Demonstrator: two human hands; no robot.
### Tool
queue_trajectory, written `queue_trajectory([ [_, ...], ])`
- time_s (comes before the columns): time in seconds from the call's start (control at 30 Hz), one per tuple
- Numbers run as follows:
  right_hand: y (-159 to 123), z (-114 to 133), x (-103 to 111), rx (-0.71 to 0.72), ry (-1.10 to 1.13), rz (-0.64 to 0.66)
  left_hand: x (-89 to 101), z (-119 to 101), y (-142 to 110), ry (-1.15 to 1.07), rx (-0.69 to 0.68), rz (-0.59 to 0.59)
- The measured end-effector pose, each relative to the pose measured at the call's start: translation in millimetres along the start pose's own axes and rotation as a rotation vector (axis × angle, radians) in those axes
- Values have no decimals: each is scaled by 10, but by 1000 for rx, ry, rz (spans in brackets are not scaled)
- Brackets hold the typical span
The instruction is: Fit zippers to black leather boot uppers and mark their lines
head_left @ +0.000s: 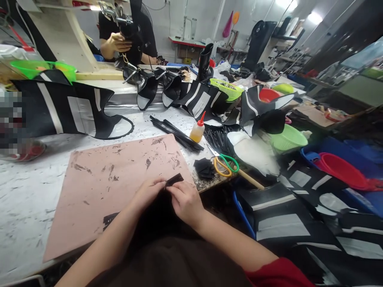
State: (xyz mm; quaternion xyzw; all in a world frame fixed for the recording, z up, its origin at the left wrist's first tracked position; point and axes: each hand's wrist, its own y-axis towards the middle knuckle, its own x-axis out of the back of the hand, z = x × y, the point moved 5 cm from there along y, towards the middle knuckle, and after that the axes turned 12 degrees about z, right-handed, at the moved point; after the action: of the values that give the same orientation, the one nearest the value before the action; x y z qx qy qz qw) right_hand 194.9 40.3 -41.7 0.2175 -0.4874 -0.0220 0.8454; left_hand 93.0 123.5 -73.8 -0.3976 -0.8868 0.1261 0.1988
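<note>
My left hand and my right hand meet over the front edge of the pink mat. Between their pinched fingertips is a short black strip with a ridged or fringed edge. Partly behind my left forearm, a similar black fringed piece lies on the mat. Right of my right hand is a small pile of black pieces, with green-and-orange-handled scissors beside it. Just beyond them stand a red-tipped glue bottle and several long black strips.
Black boot uppers with white tape lie along the back of the table. More uppers fill a blue bin at lower right. A wooden handle juts past the table edge. Across the table, a person handles a black item by a machine.
</note>
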Motion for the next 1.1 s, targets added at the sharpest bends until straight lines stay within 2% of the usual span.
queue_trajectory([
  [0.1, 15, -86, 28, -7, 37, 88, -21, -56, -2, -13, -39, 46],
  [0.17, 29, -311, 167, -80, 19, 125, -43, -83, -24, 9, -56, 82],
  [0.2, 33, -485, 269, -164, -35, 137, -49, -90, -40, 29, -53, 82],
  [0.27, 13, -933, 485, -459, -260, 213, -51, -94, -76, 74, -24, 46],
  [0.33, -48, -1370, 645, -753, -467, 422, -51, -97, -107, 113, 5, -5],
  [0.4, -64, -1635, 759, -827, -508, 529, -57, -101, -127, 132, 21, -45],
  [0.5, -65, -1775, 872, -812, -483, 568, -66, -95, -139, 124, 43, -75],
  [0.6, -172, -1725, 954, -843, -383, 512, -71, -90, -136, 87, 51, -70],
  [0.67, -325, -1598, 899, -813, -185, 483, -78, -98, -121, 51, 45, -57],
  [0.8, -726, -1140, 489, -560, 434, 482, -112, -162, -38, -9, 27, -52],
  [0.87, -911, -940, 258, -511, 648, 486, -157, -214, 29, -27, 14, -43],
  [0.97, -1018, -741, 30, -439, 760, 523, -250, -291, 144, -48, -16, -12],
  [1.1, -893, -695, 33, -390, 730, 477, -358, -356, 278, -59, -63, 20],
])
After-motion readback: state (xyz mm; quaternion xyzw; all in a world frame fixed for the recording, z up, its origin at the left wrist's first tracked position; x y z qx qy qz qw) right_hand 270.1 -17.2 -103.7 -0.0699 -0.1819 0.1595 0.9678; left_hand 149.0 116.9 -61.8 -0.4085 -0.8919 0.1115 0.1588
